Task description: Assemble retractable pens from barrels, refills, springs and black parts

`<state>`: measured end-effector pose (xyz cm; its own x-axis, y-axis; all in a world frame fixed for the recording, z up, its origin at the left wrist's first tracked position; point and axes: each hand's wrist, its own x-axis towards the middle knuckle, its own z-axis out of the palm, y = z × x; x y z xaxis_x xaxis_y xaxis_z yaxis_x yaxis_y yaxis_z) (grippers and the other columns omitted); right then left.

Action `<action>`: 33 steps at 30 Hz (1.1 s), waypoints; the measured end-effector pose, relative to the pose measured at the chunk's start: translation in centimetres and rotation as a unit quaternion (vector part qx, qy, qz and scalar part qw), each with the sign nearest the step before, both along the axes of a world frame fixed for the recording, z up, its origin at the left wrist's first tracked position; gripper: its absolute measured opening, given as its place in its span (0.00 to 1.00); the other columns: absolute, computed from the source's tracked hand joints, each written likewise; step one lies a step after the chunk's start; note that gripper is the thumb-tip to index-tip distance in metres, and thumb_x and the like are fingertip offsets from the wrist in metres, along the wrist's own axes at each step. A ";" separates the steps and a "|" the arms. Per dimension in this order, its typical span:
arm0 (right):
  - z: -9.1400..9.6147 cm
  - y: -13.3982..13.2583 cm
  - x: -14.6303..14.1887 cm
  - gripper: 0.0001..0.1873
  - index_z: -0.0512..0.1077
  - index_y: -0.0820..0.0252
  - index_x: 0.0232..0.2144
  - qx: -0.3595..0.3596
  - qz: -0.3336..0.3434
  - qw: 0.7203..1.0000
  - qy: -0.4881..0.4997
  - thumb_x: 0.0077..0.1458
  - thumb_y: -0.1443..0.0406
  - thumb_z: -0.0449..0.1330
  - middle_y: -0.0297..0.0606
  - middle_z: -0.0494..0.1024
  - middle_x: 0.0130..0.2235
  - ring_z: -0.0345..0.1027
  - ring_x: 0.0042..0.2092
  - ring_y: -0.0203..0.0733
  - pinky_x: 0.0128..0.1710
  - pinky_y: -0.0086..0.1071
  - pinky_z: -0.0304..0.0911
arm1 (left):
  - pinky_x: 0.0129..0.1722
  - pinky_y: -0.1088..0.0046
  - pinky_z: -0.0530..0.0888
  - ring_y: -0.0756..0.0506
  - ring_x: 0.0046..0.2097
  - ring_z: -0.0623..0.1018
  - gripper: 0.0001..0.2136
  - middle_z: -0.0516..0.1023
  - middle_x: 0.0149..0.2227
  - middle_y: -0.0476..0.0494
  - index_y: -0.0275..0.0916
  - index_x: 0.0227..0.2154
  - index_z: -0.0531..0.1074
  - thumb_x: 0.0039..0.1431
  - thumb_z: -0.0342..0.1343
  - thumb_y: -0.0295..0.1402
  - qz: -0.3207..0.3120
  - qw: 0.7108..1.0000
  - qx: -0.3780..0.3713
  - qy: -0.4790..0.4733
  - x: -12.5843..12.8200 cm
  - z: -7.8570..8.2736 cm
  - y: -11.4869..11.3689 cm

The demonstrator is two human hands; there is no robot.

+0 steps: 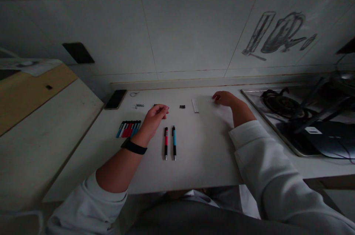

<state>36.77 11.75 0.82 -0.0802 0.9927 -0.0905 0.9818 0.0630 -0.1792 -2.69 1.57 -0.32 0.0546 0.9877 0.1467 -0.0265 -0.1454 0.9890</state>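
My left hand (155, 118), a black band on its wrist, hovers over the white worktop with thumb and fingers pressed together. Whatever it may hold is too small to make out. Below it lie a red pen (166, 142) and a blue pen (174, 142), side by side with metal tips toward me. My right hand (224, 98) reaches to the far right, fingers curled in a pinch beside some tiny pale parts (210, 100); its grip is partly hidden. Between the hands are small black pieces (182, 106) and a bundle of thin white refills (195, 106).
Several coloured barrels (128, 128) lie in a row at left, partly behind my left wrist. Small metal parts (140, 105), a clear ring (134, 94) and a phone (115, 99) are farther back. A gas stove (280, 103) with a black device (330, 138) stands at right.
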 end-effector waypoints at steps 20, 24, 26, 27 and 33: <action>0.5 -10.3 -16.5 0.25 0.77 0.58 0.34 -0.039 0.178 0.891 0.417 0.67 0.46 0.52 0.38 0.80 0.33 0.72 0.35 0.40 0.37 0.33 0.66 | 0.45 0.66 0.75 0.45 0.41 0.79 0.19 0.80 0.39 0.46 0.43 0.50 0.75 0.56 0.70 0.30 -0.025 0.926 0.239 0.291 0.2 -0.6 -1.0; -1.9 -11.1 -17.5 0.25 0.73 0.57 0.29 -0.018 0.214 0.879 0.426 0.67 0.46 0.53 0.35 0.75 0.30 0.68 0.34 0.40 0.36 0.33 0.61 | 0.46 0.64 0.75 0.44 0.43 0.79 0.18 0.80 0.40 0.45 0.43 0.51 0.75 0.59 0.66 0.27 -0.037 0.902 0.275 0.331 0.1 -0.5 -1.1; -2.2 -11.3 -17.8 0.24 0.72 0.57 0.29 -0.013 0.219 0.875 0.432 0.66 0.46 0.53 0.34 0.73 0.29 0.66 0.33 0.40 0.35 0.32 0.59 | 0.47 0.63 0.75 0.43 0.43 0.79 0.17 0.80 0.40 0.44 0.43 0.51 0.75 0.60 0.65 0.27 -0.043 0.896 0.282 0.341 0.1 -0.3 -1.3; -2.3 -11.3 -17.9 0.24 0.72 0.57 0.29 -0.014 0.216 0.872 0.439 0.66 0.46 0.54 0.33 0.73 0.29 0.65 0.33 0.40 0.34 0.32 0.59 | 0.48 0.62 0.75 0.43 0.43 0.79 0.17 0.80 0.40 0.44 0.44 0.51 0.75 0.60 0.65 0.27 -0.046 0.894 0.284 0.344 0.1 -0.2 -1.3; -2.6 -11.1 -18.0 0.20 0.74 0.57 0.33 -0.014 0.192 0.848 0.493 0.63 0.47 0.57 0.33 0.72 0.31 0.64 0.34 0.39 0.36 0.32 0.59 | 0.51 0.61 0.73 0.42 0.45 0.79 0.20 0.80 0.42 0.44 0.44 0.52 0.74 0.58 0.68 0.27 -0.067 0.894 0.283 0.340 0.2 0.0 -1.6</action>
<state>18.82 0.66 -1.83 -0.4476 0.8747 0.1859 0.2617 0.3269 -0.9081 -2.54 0.00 -0.32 0.4337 0.7436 0.5088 0.4988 -0.6684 0.5518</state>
